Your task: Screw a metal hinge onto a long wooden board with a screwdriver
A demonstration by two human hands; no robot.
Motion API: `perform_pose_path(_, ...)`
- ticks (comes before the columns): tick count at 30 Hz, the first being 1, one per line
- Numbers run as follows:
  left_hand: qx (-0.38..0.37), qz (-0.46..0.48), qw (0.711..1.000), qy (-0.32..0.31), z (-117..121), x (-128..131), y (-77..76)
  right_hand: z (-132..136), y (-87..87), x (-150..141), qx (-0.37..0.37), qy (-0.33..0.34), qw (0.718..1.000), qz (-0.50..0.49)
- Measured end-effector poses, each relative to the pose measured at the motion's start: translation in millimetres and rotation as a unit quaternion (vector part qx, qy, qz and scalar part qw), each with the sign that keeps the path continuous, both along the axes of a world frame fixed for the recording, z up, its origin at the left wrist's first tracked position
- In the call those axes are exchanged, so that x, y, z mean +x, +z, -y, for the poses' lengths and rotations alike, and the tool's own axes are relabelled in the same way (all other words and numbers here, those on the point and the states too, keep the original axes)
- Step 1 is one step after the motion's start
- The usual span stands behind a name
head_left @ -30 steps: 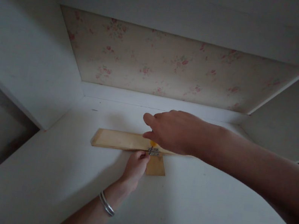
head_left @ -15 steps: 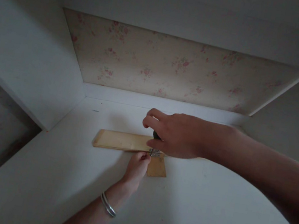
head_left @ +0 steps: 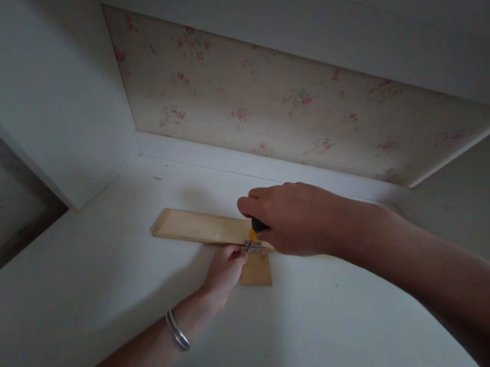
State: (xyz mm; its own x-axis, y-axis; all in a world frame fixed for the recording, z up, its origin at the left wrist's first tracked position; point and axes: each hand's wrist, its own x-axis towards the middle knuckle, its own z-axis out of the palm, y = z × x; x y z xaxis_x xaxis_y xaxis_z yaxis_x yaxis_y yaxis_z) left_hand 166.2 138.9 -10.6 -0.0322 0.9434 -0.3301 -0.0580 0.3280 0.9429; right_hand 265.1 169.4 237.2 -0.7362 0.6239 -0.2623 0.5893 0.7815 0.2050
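the right hand (head_left: 288,219) wraps around the dark and yellow handle of what looks like a screwdriver (head_left: 258,226), its shaft running down to the small metal hinge (head_left: 254,247). the hinge spans the long board (head_left: 200,228) and the short wooden piece (head_left: 258,270), both on the white tabletop (head_left: 339,349). the left hand (head_left: 222,267) curls with its fingertips at the hinge's left end; whether they pinch anything there cannot be told. the step seems to be turning a screw: best to keep the shaft square to the hinge, press down steadily while twisting, hold the two wooden parts from creeping apart, and keep those fingertips clear of a slipping tip.
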Motion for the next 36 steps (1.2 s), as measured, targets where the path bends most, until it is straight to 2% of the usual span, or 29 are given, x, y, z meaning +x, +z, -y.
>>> perform_pose_path(3, 0.000, -0.011, 1.000, 0.009, -0.4, -0.2, -1.6, -2.8, -1.8, -1.2, 0.051, -0.016, 0.999, 0.006)
perform_pose_path(7, 0.003, -0.019, 1.000, 0.004, -1.3, -0.5, -3.1, -6.3, -1.5, 0.2, -0.004, 0.013, 1.000, -0.013)
perform_pose_path(13, 0.004, -0.022, 1.000, -0.002, -0.8, -0.6, -2.6, -8.2, -2.0, 0.3, 0.045, -0.016, 0.999, 0.002)
perform_pose_path(18, 0.010, -0.035, 0.999, -0.007, -1.0, -1.6, -2.0, -4.8, -0.4, -1.7, -0.010, 0.014, 1.000, -0.004)
perform_pose_path(23, 0.009, -0.028, 1.000, -0.001, -0.9, -2.1, -1.5, -6.3, -2.2, -2.3, 0.060, 0.003, 0.998, -0.001)
perform_pose_path(27, 0.003, -0.028, 1.000, -0.005, -1.3, -1.6, -2.1, -7.0, -3.6, -0.4, 0.006, 0.018, 1.000, -0.010)
perform_pose_path(32, 0.006, -0.032, 0.999, -0.001, -1.0, -1.2, -2.5, -3.9, -1.1, -2.5, 0.026, -0.033, 0.999, -0.001)
perform_pose_path(36, 0.011, -0.033, 0.999, 0.000, -0.5, -1.4, -1.7, -3.7, 1.0, -3.1, -0.023, 0.001, 1.000, -0.021)
